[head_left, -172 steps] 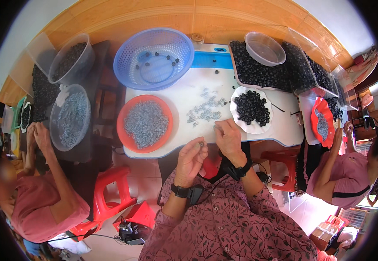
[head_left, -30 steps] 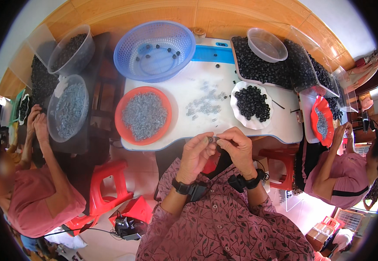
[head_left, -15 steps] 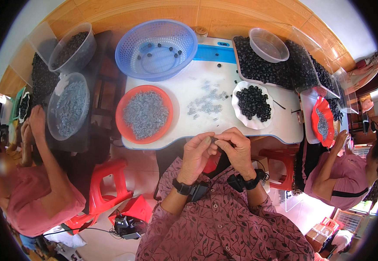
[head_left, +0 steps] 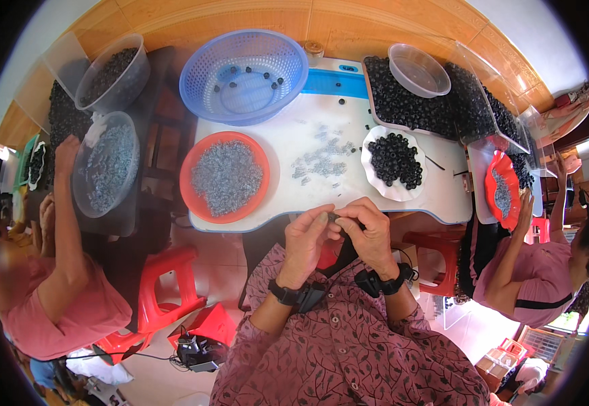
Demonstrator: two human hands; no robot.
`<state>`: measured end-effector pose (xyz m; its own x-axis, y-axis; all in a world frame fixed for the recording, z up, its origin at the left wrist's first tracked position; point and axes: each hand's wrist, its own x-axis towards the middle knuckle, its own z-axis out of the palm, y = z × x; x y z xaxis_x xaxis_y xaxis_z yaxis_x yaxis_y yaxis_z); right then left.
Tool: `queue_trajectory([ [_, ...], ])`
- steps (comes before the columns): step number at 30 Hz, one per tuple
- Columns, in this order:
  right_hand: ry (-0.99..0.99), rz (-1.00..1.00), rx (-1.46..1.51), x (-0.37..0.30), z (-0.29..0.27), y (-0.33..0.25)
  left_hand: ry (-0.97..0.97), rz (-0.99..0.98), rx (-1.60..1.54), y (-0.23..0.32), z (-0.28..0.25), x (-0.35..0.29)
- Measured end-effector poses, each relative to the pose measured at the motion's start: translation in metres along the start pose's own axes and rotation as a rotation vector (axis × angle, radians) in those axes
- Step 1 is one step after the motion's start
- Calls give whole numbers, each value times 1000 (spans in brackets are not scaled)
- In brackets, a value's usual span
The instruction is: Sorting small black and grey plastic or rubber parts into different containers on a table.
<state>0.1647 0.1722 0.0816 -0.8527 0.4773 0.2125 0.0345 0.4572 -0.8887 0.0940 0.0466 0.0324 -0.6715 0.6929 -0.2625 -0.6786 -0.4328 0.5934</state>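
My left hand (head_left: 305, 245) and my right hand (head_left: 369, 235) meet just off the front edge of the white table (head_left: 281, 196). Fingers of both are pinched together on a small dark part (head_left: 333, 217), mostly covered by the fingertips. Close by on the right stands a white scalloped dish (head_left: 403, 193) heaped with black ring-shaped parts (head_left: 395, 159). To the left is an orange-red plate (head_left: 186, 177) full of small clear pieces (head_left: 225, 177). More clear pieces (head_left: 321, 162) lie loose in the table's middle.
At the back stand a blue perforated basket (head_left: 196, 101) holding several black parts and a tray of black parts (head_left: 403, 108) with a clear bowl (head_left: 422, 86) on it. Co-workers sit left (head_left: 64, 298) and right (head_left: 528, 271). A red stool (head_left: 166, 284) stands at lower left.
My hands stay almost in place, still pinching the part. The left co-worker's arm has reached farther forward; the right co-worker has raised one hand toward the back.
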Motion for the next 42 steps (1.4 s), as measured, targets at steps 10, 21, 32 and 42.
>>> queue_trajectory([
  [10,-22,-10,-28,2,-1,-1,5,-34,-31,-6,-6,0],
  [21,-104,53,-46,-5,4,3,128,-47,267,1,5,-5],
  [32,-141,-4,-180,-9,7,2,129,-49,274,0,-1,-7],
  [42,-3,167,104,-11,2,0,23,-97,-28,5,-16,-2],
])
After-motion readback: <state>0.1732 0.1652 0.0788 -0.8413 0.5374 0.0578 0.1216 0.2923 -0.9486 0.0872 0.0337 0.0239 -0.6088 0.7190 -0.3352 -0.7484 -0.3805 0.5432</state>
